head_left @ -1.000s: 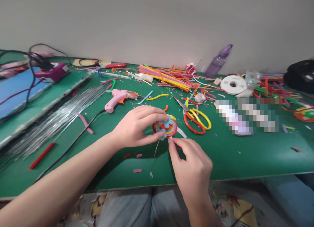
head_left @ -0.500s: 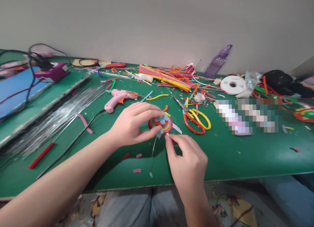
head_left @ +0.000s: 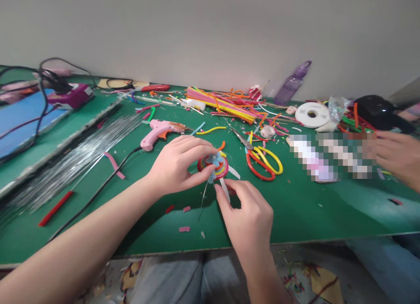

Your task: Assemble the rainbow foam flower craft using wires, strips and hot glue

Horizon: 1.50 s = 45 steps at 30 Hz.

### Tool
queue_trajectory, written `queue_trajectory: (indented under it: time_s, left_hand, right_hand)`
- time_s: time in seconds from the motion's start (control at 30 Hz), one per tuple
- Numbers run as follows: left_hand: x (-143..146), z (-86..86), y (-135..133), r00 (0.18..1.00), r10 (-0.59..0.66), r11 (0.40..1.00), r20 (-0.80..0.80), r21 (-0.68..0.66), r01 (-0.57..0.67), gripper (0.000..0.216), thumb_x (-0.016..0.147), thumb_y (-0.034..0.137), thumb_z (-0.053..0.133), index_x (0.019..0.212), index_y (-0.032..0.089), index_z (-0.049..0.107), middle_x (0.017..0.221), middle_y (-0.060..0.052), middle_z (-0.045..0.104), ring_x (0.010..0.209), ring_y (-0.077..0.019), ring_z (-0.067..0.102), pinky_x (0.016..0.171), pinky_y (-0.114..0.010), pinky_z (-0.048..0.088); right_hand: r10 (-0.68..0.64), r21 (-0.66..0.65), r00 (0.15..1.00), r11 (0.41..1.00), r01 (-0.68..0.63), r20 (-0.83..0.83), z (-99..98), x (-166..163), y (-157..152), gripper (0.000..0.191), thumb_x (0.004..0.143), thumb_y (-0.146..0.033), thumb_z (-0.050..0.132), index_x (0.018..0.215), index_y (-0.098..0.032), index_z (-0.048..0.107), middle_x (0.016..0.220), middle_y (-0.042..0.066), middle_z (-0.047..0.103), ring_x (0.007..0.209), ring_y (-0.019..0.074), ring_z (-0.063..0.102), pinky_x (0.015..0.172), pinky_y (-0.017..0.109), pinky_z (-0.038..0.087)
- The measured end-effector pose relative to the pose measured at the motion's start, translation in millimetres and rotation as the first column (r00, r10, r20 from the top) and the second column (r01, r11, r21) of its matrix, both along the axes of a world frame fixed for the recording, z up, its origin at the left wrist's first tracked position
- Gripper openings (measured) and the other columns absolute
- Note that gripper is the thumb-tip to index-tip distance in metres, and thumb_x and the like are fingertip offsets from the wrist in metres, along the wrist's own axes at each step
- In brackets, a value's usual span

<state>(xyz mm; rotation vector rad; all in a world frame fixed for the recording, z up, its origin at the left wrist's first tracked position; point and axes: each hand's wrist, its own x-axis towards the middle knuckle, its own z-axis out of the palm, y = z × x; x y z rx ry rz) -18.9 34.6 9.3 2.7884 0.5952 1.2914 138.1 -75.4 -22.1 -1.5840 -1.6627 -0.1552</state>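
Note:
My left hand (head_left: 179, 164) is closed on a small round craft piece (head_left: 223, 167) with pink, yellow and orange rings and light blue petals, pinched between thumb and fingers above the table. A thin wire hangs below it. White ribbon (head_left: 224, 189) trails from its lower edge and passes between the thumb and forefinger of my right hand (head_left: 251, 212), which is curled around it. Another white strip (head_left: 234, 172) sticks out to the right. Scissors (head_left: 262, 162) with red and yellow handles lie just beyond my right hand. A pink glue gun (head_left: 160, 132) lies behind my left hand.
A bundle of coloured pipe cleaners (head_left: 219, 105), a purple bottle (head_left: 292, 83) and a white spool (head_left: 311, 115) stand or lie along the wall. Wires (head_left: 82, 157) and a glue gun cord are on the left. Another person's hand (head_left: 398, 155) reaches in at right.
My right hand has shifted slightly left and down along the white ribbon, exposing more of it. The craft piece has tilted a little. Another person's hand has come in at the right.

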Motion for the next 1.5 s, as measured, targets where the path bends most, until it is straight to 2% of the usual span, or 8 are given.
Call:
queue_trajectory:
  time_s: [0.2, 0.67, 0.9, 1.5]
  left_hand:
    - [0, 2.2, -1, 1.0, 0.0, 1.0, 0.002, -0.003, 0.0, 0.023, 0.081, 0.023, 0.06, 0.102, 0.016, 0.064, 0.098, -0.01, 0.071, 0.088, -0.0208, 0.066, 0.079, -0.035, 0.053]
    - [1, -0.8, -1, 1.0, -0.029, 0.999, -0.005, -0.03, 0.029, 0.025, 0.081, 0.024, 0.063, 0.105, 0.018, 0.062, 0.098, -0.008, 0.073, 0.085, -0.0191, 0.067, 0.077, -0.035, 0.052]
    - [2, -2.9, -1, 1.0, 0.012, 0.999, -0.007, -0.039, -0.012, 0.027, 0.082, 0.03, 0.064, 0.105, 0.017, 0.061, 0.088, -0.006, 0.072, 0.08, -0.0185, 0.066, 0.074, -0.033, 0.052]
    - [2, -3.5, -1, 0.999, -0.037, 0.995, 0.009, -0.09, 0.038, 0.03, 0.081, 0.028, 0.065, 0.108, 0.016, 0.059, 0.091, -0.008, 0.07, 0.083, -0.0185, 0.065, 0.076, -0.033, 0.053]
  right_hand:
    - [-0.008, 0.021, 1.0, 1.0, 0.008, -0.005, 4.5, 5, -7, 0.015, 0.088, -0.025, 0.06, 0.094, -0.014, 0.067, 0.079, 0.006, 0.069, 0.073, 0.016, 0.064, 0.07, 0.028, 0.049]
    - [-0.001, 0.049, 0.996, 0.999, -0.004, 0.092, 3.3, 4, -2, 0.012, 0.087, -0.021, 0.061, 0.084, -0.015, 0.071, 0.075, 0.005, 0.071, 0.07, 0.0155, 0.065, 0.07, 0.027, 0.049]
    - [0.0, 0.055, 0.995, 0.998, -0.005, 0.096, 4.1, 4, 1, 0.013, 0.087, -0.018, 0.059, 0.083, -0.015, 0.071, 0.075, 0.005, 0.072, 0.071, 0.0152, 0.065, 0.068, 0.027, 0.048]
    - [0.009, 0.035, 0.996, 0.999, -0.012, 0.094, 4.7, 3, 2, 0.011, 0.086, -0.019, 0.061, 0.083, -0.015, 0.07, 0.076, 0.004, 0.071, 0.071, 0.0156, 0.065, 0.069, 0.028, 0.048]
